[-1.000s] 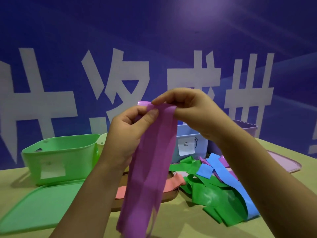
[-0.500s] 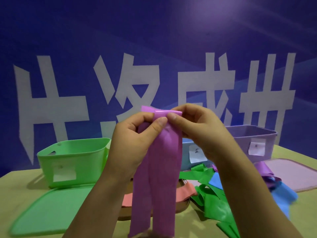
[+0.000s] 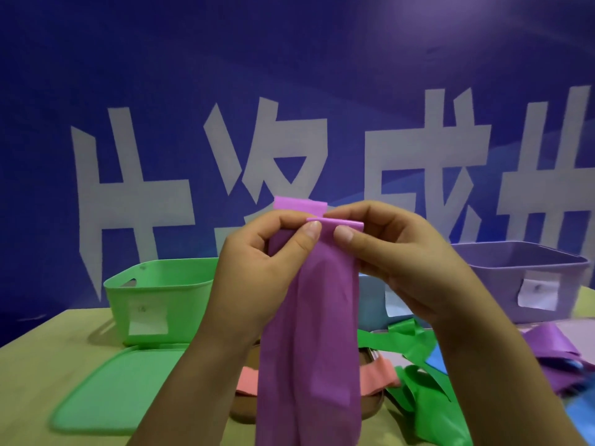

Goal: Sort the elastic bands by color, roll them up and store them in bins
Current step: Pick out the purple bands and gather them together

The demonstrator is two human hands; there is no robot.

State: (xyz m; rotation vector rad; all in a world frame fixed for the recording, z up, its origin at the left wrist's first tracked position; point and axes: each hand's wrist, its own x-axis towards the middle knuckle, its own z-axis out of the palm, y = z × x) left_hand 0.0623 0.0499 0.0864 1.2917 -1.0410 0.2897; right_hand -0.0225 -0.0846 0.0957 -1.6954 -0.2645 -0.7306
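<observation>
A long purple elastic band (image 3: 314, 342) hangs down in front of me, its top edge folded over. My left hand (image 3: 257, 278) pinches the band's top left between thumb and fingers. My right hand (image 3: 399, 262) pinches the folded top right edge. Behind stand a green bin (image 3: 161, 297), a purple bin (image 3: 521, 281) and, mostly hidden by my hands, a light blue bin (image 3: 370, 304). Loose green bands (image 3: 428, 403), a pink band (image 3: 376, 376), purple bands (image 3: 553, 349) and a blue band (image 3: 438, 360) lie on the table.
A green lid (image 3: 116, 387) lies flat before the green bin. A brown tray (image 3: 370, 410) sits under the pink band. A pale lid (image 3: 576, 329) lies at the far right. The tan table (image 3: 35, 381) ends at a blue wall with white characters.
My view has shifted left and down, so the bins sit further right. Both hands have come closer together at the band's top, and the top edge is now folded over into a small roll.
</observation>
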